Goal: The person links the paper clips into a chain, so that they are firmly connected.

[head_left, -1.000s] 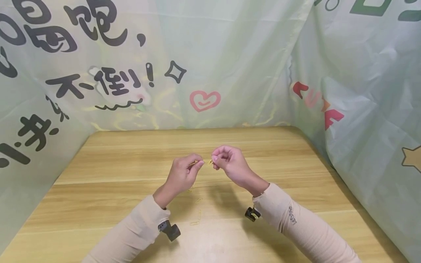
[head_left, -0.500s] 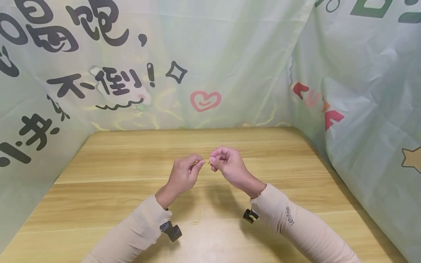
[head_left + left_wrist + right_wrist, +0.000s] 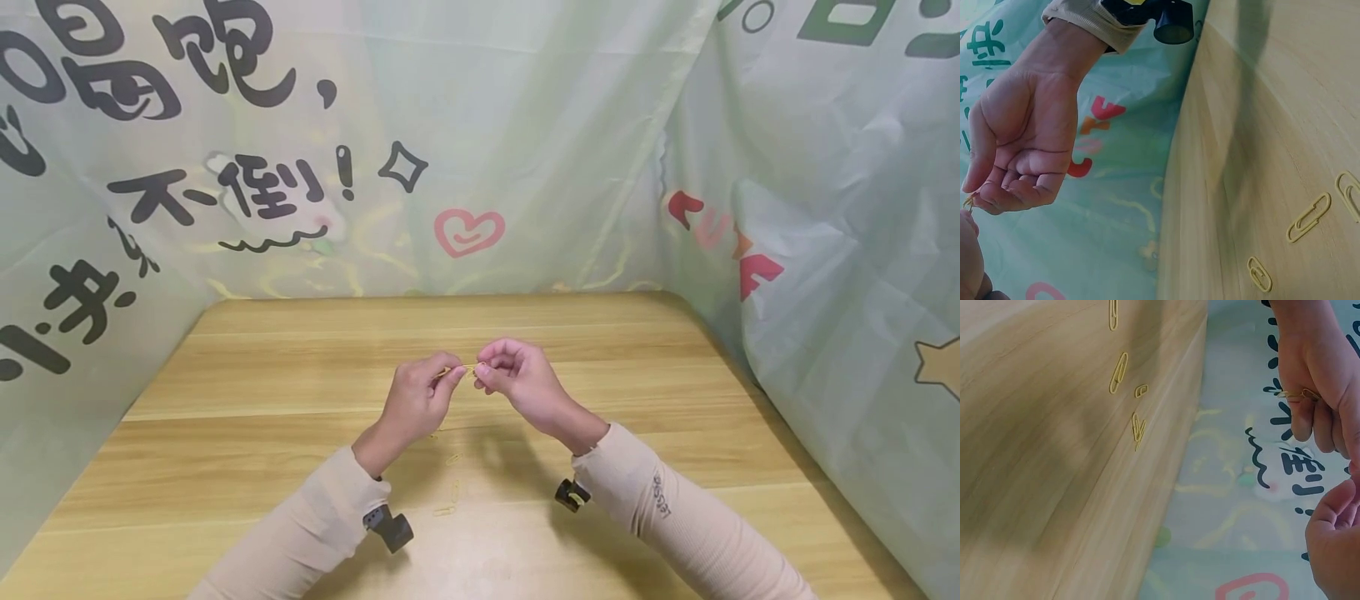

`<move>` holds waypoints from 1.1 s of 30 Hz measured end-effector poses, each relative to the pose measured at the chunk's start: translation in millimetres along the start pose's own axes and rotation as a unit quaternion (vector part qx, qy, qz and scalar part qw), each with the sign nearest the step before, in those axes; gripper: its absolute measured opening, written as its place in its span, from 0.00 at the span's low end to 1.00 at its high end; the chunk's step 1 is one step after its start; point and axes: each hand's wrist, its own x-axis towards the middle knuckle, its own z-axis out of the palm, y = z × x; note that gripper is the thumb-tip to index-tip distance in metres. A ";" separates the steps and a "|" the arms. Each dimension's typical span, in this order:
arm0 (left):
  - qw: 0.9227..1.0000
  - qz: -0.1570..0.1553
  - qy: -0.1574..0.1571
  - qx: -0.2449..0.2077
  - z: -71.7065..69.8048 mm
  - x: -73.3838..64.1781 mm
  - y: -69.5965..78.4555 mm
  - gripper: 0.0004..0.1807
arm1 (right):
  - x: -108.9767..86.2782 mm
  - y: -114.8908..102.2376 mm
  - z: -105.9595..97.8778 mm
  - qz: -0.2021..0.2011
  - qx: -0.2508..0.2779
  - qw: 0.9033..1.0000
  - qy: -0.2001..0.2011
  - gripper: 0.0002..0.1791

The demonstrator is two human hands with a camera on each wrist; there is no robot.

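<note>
Above the middle of the table, my left hand (image 3: 420, 396) and right hand (image 3: 521, 379) meet almost fingertip to fingertip. Yellow paper clips (image 3: 468, 368) bridge the small gap, pinched by thumb and finger on both sides. In the left wrist view a bit of paper clip (image 3: 969, 201) shows between the two hands' fingertips. More yellow clip wire (image 3: 1309, 394) hangs by the palm of my left hand in the right wrist view. How the clips are linked is mostly hidden by the fingers.
Several loose yellow paper clips lie on the wooden table (image 3: 300, 358), among them one clip (image 3: 444, 511) toward the near side and another clip (image 3: 1309, 217) in the left wrist view. Printed cloth (image 3: 540, 150) hangs behind the table and along its sides.
My right hand has shifted slightly left toward the left hand, and less of the paper clip shows between the fingertips. The left hand has stayed nearly still.
</note>
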 end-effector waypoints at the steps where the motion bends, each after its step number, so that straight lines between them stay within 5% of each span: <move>1: 1.000 -0.002 -0.001 0.000 0.0 -0.1 0.0 0.20 | -0.2 -0.1 -0.4 0.000 0.004 1.000 -0.003 0.06; 18: 1.000 0.004 0.005 -0.009 -1.2 -0.9 0.0 0.21 | 0.4 5.0 -2.8 0.016 -0.002 1.000 -0.004 0.10; 27: 1.000 0.004 0.009 -0.012 0.2 -1.1 -0.9 0.21 | 0.1 6.6 -2.4 0.024 0.019 0.999 0.018 0.04; 33: 1.000 0.001 0.008 -0.004 0.5 -1.3 -1.3 0.21 | -0.3 7.8 -3.7 0.008 0.007 1.000 -0.022 0.04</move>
